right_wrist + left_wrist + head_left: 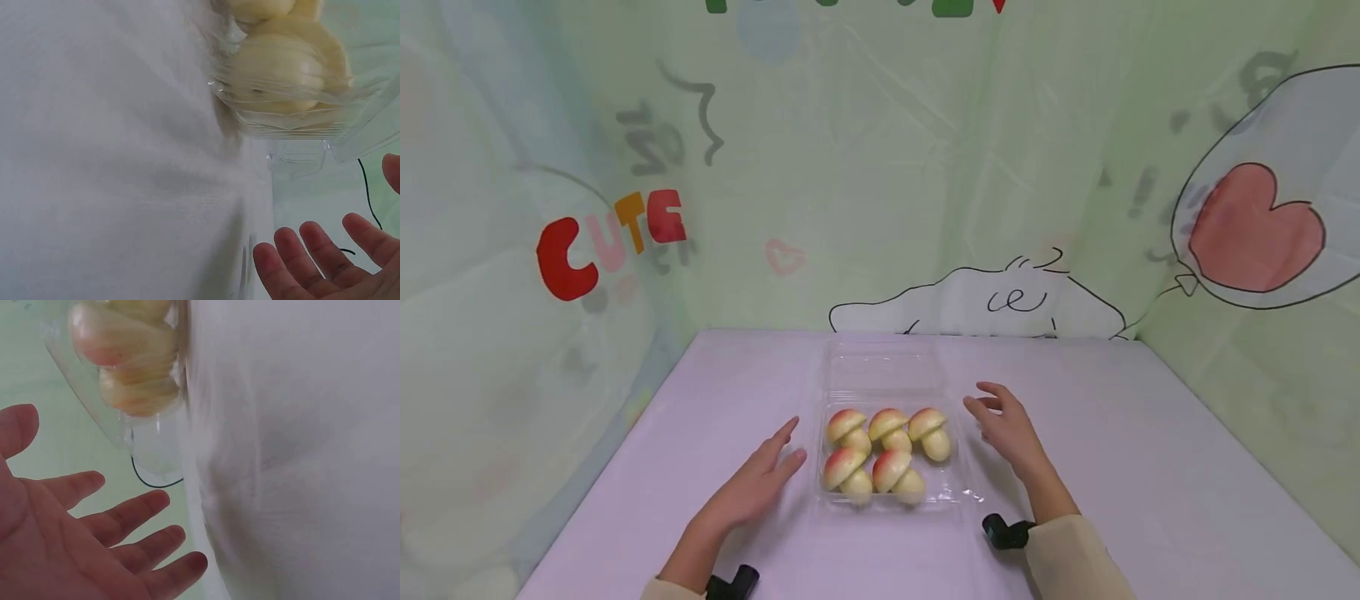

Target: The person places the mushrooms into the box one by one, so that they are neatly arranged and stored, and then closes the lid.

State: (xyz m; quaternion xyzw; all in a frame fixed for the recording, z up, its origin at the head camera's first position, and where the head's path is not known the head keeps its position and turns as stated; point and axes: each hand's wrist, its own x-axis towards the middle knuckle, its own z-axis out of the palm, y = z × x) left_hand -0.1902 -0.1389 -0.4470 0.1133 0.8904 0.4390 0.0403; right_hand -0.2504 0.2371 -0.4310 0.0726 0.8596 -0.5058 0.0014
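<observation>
A clear plastic box lies on the table in the head view, its hinged lid tipped back at the far side. Several mushroom-shaped pieces, cream with red-blushed caps, sit inside in two rows, with a gap at the front right. To the left of the box is my left hand, fingers extended and apart from it; its palm and spread fingers show in the left wrist view. My right hand hovers off the box's right side, fingers loosely bent and holding nothing. In the right wrist view, its fingers point toward the box wall.
A pale lilac cloth covers the table. Printed fabric walls close it in at the back and both sides. Small black wrist cameras sit under each wrist, the right one just beside the sleeve.
</observation>
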